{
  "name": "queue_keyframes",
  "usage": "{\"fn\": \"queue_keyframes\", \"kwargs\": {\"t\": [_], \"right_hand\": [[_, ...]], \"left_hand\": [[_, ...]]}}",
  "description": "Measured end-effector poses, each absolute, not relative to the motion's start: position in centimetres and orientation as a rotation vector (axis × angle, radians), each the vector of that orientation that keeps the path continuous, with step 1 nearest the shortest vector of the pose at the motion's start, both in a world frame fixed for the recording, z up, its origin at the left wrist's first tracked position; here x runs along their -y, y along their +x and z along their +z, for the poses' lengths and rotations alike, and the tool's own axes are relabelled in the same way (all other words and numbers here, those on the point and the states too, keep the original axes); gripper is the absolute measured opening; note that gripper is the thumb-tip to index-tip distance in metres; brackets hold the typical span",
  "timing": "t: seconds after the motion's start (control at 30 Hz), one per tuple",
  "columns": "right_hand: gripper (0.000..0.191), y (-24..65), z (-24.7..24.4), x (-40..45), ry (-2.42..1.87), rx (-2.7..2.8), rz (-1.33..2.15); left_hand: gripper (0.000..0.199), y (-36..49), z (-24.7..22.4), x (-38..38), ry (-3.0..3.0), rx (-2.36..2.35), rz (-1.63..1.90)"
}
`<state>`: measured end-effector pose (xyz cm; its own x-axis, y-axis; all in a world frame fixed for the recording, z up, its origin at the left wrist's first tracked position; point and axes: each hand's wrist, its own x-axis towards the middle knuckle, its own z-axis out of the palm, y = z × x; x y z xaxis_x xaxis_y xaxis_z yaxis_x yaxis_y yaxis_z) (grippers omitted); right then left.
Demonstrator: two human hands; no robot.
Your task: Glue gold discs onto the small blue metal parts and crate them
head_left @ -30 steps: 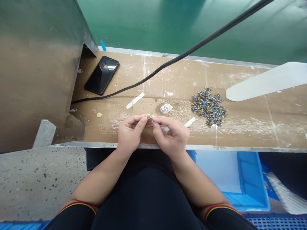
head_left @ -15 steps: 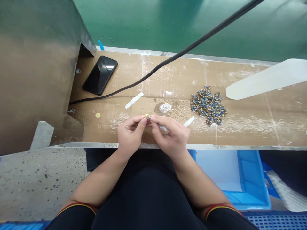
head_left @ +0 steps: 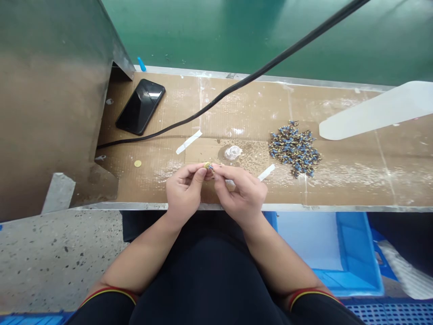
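Thumb and fingers of my left hand (head_left: 184, 189) pinch a small yellow disc-like piece (head_left: 206, 165) near the front edge of the cardboard-covered bench. Against it, my right hand (head_left: 241, 189) has its fingertips closed on a tiny blue part (head_left: 210, 167), whose shape is mostly hidden. The fingertips of both hands nearly meet. Just beyond them sits a small clear lump (head_left: 232, 152) on a wet patch. To the right lies a pile of small blue and brass-coloured parts (head_left: 294, 150).
A black cable (head_left: 216, 100) crosses above the bench from the left. Around lie a phone (head_left: 140, 107), a yellow disc (head_left: 137, 163), white strips (head_left: 189, 141) and a long white plastic piece (head_left: 368, 115). A metal housing (head_left: 54, 99) stands left; a blue bin (head_left: 358, 253) is below right.
Both hands stay in nearly the same place. Slightly more of the yellow piece and blue part shows between the fingertips.
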<state>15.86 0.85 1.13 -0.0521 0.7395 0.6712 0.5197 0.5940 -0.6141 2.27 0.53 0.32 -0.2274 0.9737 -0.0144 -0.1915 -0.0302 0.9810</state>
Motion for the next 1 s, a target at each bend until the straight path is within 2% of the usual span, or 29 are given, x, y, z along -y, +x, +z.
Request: {"fn": "queue_keyframes", "kwargs": {"t": [0.33,0.6,1.0], "right_hand": [[0.037,15.4,0.5,-0.5,-1.05,1.691,0.232],[0.029,15.6,0.7,-0.5,-1.068,1.694,0.299],[0.026,15.9,0.8,-0.4,-1.079,1.684,0.335]], "left_hand": [[0.031,2.2,0.5,-0.6,0.953,-1.249,1.47],[0.011,2.0,-0.3,-0.5,1.105,-1.162,1.521],[0.016,2.1,-0.7,-0.4,1.228,-1.207,1.536]]}}
